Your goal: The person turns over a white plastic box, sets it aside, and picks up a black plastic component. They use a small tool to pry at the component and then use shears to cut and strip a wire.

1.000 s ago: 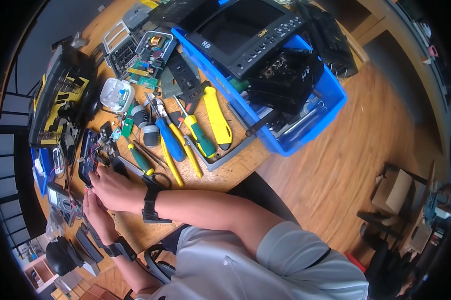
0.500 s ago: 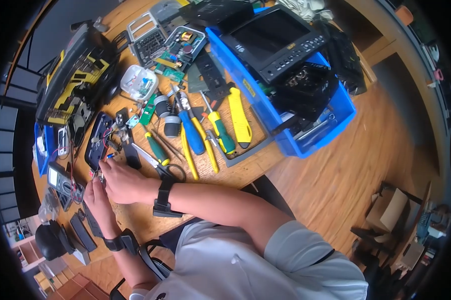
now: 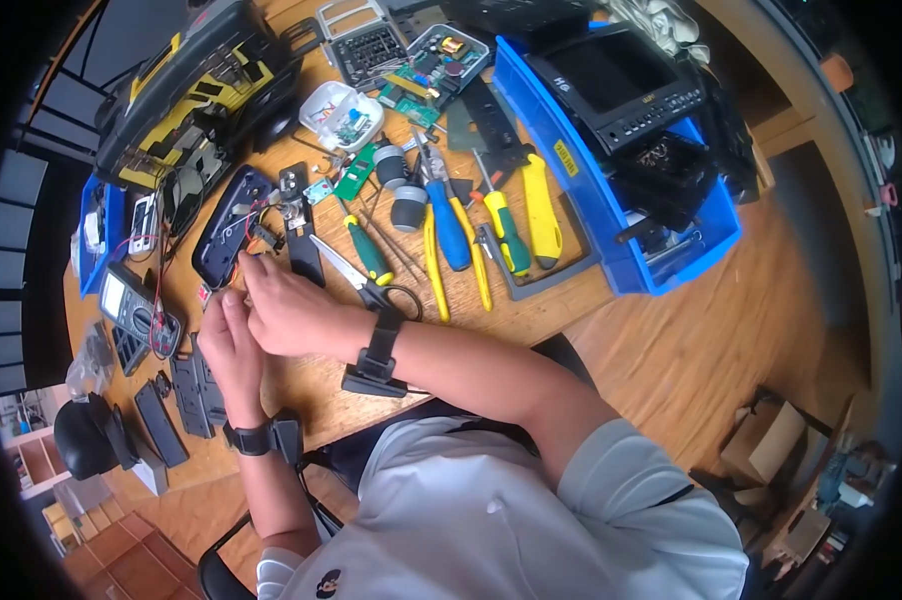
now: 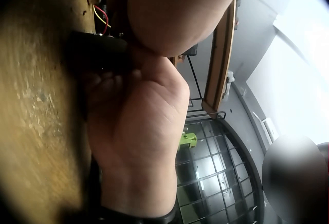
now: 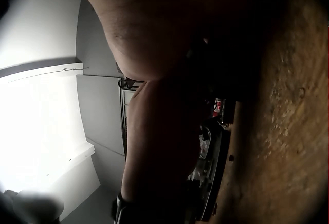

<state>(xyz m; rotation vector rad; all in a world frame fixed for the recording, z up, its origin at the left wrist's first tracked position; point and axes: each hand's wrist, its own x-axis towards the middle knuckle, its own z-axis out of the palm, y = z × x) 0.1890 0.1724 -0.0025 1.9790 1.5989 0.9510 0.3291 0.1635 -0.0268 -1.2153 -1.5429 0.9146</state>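
Note:
Close together at the near end of a black plastic housing (image 3: 221,235), my left hand (image 3: 233,345) and right hand (image 3: 296,308) meet at the fingertips. Red and yellow wires (image 4: 103,21) run up to this spot. In the left wrist view a small dark part (image 4: 97,49) sits at the curled fingers of my left hand (image 4: 139,111), with my right hand (image 4: 175,16) above. Most of the part is hidden by the fingers, and I cannot tell its kind. The right wrist view leaves the fingertips in deep shadow.
Right of the hands lie scissors (image 3: 343,265), a green-yellow screwdriver (image 3: 368,250), pliers with yellow handles (image 3: 479,270) and a yellow utility knife (image 3: 541,215). A multimeter (image 3: 136,308) stands left. Behind are a toolbox (image 3: 186,95) and a white tub (image 3: 356,105); a blue bin (image 3: 621,270) holds a monitor (image 3: 621,85).
The head view has swung, so the bench and hands appear farther right. Both hands have drawn back from over the housing to its near end and stay together. A small blue spot at the right fingertips is now hidden.

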